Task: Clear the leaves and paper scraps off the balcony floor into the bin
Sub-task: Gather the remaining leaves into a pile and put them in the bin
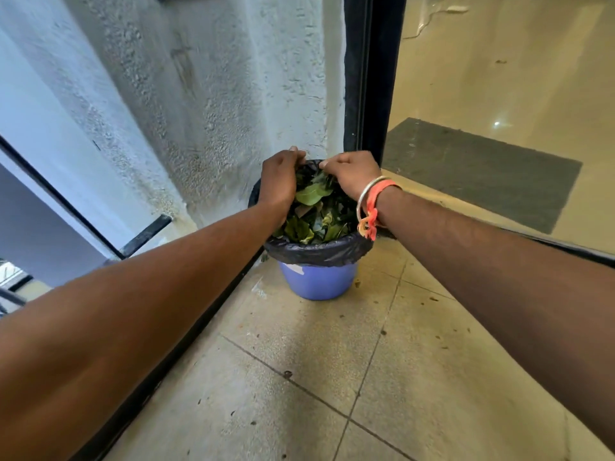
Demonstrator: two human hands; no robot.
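Both arms reach forward to a blue bin [317,281] that stands on the tiled balcony floor [332,377], in the corner where a rough white wall [206,94] meets a black door frame [369,74]. A black liner bag [316,251] is folded over the bin's rim.

The left hand [279,181] is at the far left of the rim, its fingers curled and pinched together on the far edge of the liner bag. The right hand [352,173] is just beside it on the far right of the rim, fingers likewise closed on the bag's edge. The two hands nearly meet at the back of the bin, with only a narrow gap between their fingertips.

Below and between the hands, inside the bag, lies a heap of green leaves [311,211] that fills the bin close to its rim; one broad leaf sits uppermost, just under the right hand. Paper scraps cannot be clearly made out among them.

The right wrist carries a metal bangle [363,196] and an orange thread band [374,207]. Beyond the right hand, past the door frame, a grey mat [482,171] lies on a glossy indoor floor. The tiles nearer than the hands show only small dark specks.
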